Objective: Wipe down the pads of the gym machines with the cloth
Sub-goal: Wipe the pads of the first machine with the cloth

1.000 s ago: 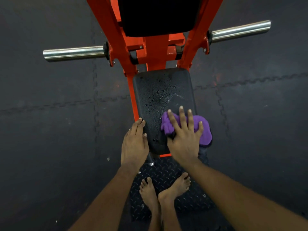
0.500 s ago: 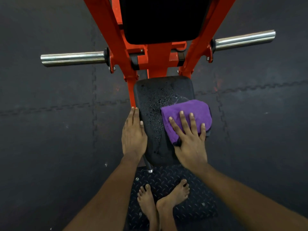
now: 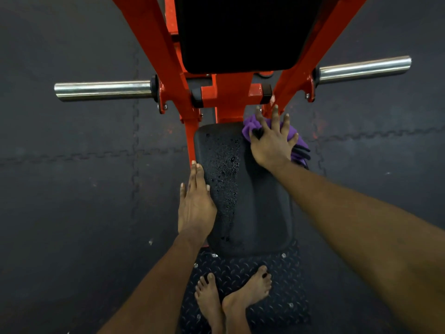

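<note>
– At the far right corner of the seat pad [image 3: 252, 213], the right hand [image 3: 271, 143] presses down on a bunched purple cloth [image 3: 249, 126], fingers spread and straight, the tips pointing at the orange frame [image 3: 154, 44].

– And the other hand?

– The left hand [image 3: 196, 208] lies flat along the pad's left edge, fingers straight and together, gripping nothing.

– What is different from half a second back?

– Then the cloth lay spread flat on the right middle of the pad. Now it is crumpled up at the top corner, with part of it hanging off the right side. The left hand has kept to its edge.

– How does the pad look?

– Water droplets [image 3: 224, 169] bead in a strip down the left half; the right half is a dull matte.

– And around it?

– A black back pad [image 3: 240, 32] sits above, between the orange uprights. One chrome weight peg [image 3: 103, 91] sticks out to the left and another [image 3: 363, 68] to the right. Below the pad's near end is a black diamond-plate footplate [image 3: 284, 285], with two bare feet [image 3: 209, 300] on it, touching each other. The floor [image 3: 72, 165] is dark interlocking rubber tiles.
</note>
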Motion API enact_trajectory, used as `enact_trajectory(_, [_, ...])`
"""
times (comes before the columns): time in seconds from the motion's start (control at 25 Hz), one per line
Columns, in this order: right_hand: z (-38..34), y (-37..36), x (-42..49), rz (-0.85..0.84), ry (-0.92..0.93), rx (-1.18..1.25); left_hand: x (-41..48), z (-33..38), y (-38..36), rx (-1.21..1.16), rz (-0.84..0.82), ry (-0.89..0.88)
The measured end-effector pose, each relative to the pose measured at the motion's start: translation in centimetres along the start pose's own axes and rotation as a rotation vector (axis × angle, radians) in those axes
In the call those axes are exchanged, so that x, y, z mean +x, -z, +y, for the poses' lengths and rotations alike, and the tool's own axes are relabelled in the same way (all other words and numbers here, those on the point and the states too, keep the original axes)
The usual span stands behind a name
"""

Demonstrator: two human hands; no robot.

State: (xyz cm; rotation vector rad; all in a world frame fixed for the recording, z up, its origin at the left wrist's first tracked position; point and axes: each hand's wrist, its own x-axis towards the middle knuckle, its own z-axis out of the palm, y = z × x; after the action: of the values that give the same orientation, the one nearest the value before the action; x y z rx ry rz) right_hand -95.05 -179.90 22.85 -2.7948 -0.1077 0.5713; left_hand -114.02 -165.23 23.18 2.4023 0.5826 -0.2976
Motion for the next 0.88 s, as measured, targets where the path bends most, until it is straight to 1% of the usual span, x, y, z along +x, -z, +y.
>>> enact_trajectory(0.08, [-0.6,0.8,1.8,-0.029,-0.070,0.082,0.0,0.0,0.1,-0.004,-0.018,-0.001])
enact_trajectory(0.16, [-0.4,0.5,0.9,0.005,-0.016,0.070,-0.1,-0.1,0.2,-0.002,-0.017,-0.017])
enact_trajectory(0.24, [1.0,-0.7,-3.2,0.078,0.118,0.003,-0.1,-0.1,0.2,-0.008,-0.022,-0.034])
enact_trajectory(0.32, [2.9,-1.8,-8.6,0.114,0.210,-0.017,0.2,0.1,0.4,-0.003,-0.049,-0.039])
enact_trajectory(0.4, [4.5,-2.4,-12.5,0.102,0.220,0.002,0.2,0.2,0.6,0.028,-0.080,-0.032])
enact_trajectory(0.48, [5.1,-2.9,-13.2,0.088,0.177,-0.002,0.1,0.3,0.8,0.045,-0.091,-0.026])
enact_trajectory(0.56, [4.4,-2.7,-10.8,0.077,0.109,-0.014,0.2,0.4,0.8,0.032,-0.103,-0.020])
enact_trajectory(0.64, [3.2,-1.8,-6.8,0.068,0.081,-0.034,-0.1,0.4,0.7,0.010,-0.091,-0.017])
enact_trajectory(0.76, [2.0,0.1,-0.7,0.062,0.061,-0.001,0.0,0.6,0.6,-0.033,-0.090,0.002])
enact_trajectory(0.84, [1.6,0.8,2.4,0.028,0.048,-0.025,-0.2,0.8,0.6,-0.045,-0.085,0.014])
enact_trajectory(0.88, [0.8,1.3,3.8,0.003,-0.005,-0.009,-0.2,1.0,0.6,-0.043,-0.083,0.019])
